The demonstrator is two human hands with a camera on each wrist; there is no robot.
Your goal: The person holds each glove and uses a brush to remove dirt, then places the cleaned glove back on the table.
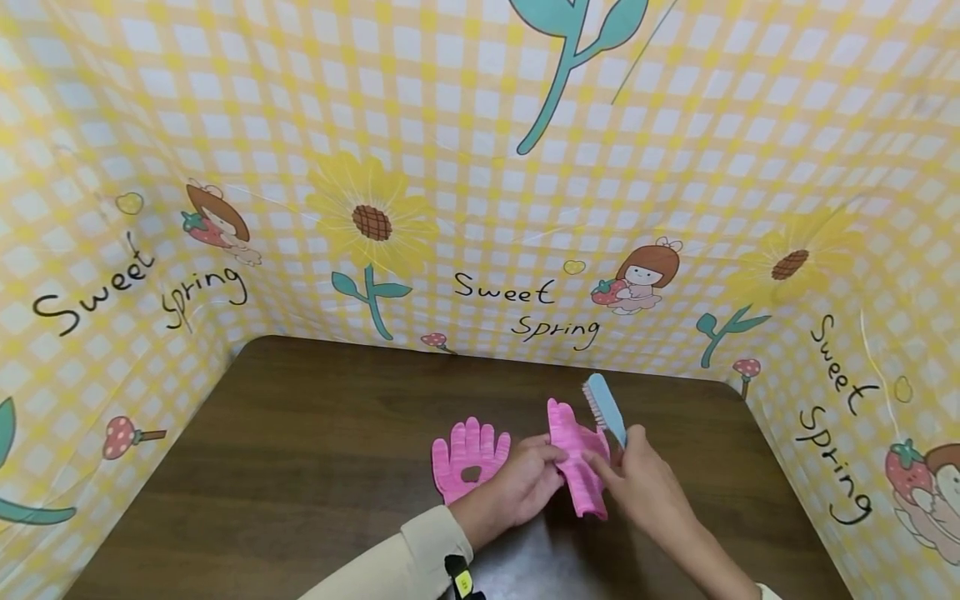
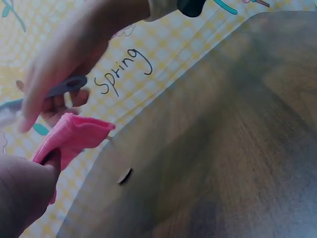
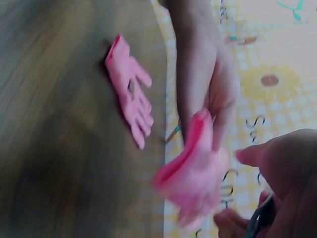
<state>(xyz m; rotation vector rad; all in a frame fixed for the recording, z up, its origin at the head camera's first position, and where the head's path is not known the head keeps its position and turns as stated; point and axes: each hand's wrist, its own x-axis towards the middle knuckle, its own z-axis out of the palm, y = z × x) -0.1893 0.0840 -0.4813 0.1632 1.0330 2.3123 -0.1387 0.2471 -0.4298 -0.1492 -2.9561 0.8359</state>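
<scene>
You've got wide rm over tbl (image 1: 247, 492) L of flat glove (image 1: 454, 457), some R of your R hand (image 1: 651, 482). Btwn flat glove & held glove (image 1: 572, 435), your L hand (image 1: 525, 482) blocks. Brush (image 1: 609, 408) juts up by held glove; checked cloth (image 1: 465, 108) walls off back & both sides.

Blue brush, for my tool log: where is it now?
In the head view, the blue brush is right of centre, held in the right hand, beside the pink glove in the left hand.
</scene>
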